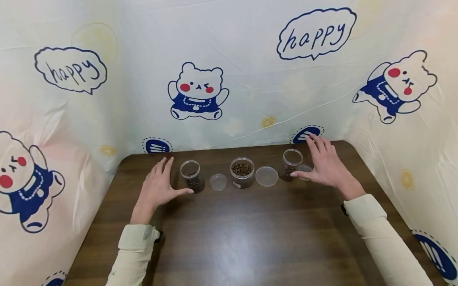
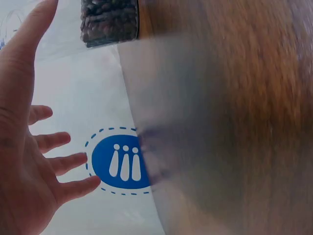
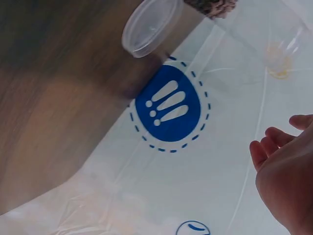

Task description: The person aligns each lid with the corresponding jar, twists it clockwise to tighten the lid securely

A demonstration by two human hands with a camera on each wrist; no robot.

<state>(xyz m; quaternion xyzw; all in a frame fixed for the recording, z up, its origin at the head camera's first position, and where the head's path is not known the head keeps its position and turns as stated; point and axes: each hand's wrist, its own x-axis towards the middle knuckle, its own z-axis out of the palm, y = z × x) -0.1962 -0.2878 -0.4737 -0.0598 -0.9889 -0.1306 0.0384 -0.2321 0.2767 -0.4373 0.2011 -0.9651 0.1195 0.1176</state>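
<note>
My left hand (image 1: 155, 188) is spread beside a clear jar (image 1: 195, 182) partly filled with dark beans (image 2: 110, 22); its thumb reaches to the jar's base, and the fingers stay straight. On the other side, my right hand (image 1: 327, 165) is held with extended fingers by a second clear jar (image 1: 287, 169), the thumb tip overlapping its lower side. Brownish bits (image 3: 220, 7) fill the bottom of that jar. Between the hands stands a wider, lidless jar (image 1: 241, 182) of brown granules (image 1: 242, 169). Neither hand grips anything.
A small clear lid (image 1: 218, 182) and a larger one (image 1: 266, 176) lie flat on either side of the wide jar. Another lid (image 1: 305, 168) is partly hidden by the right thumb. The dark wooden table (image 1: 236, 234) ends at a printed cloth backdrop (image 1: 250, 99).
</note>
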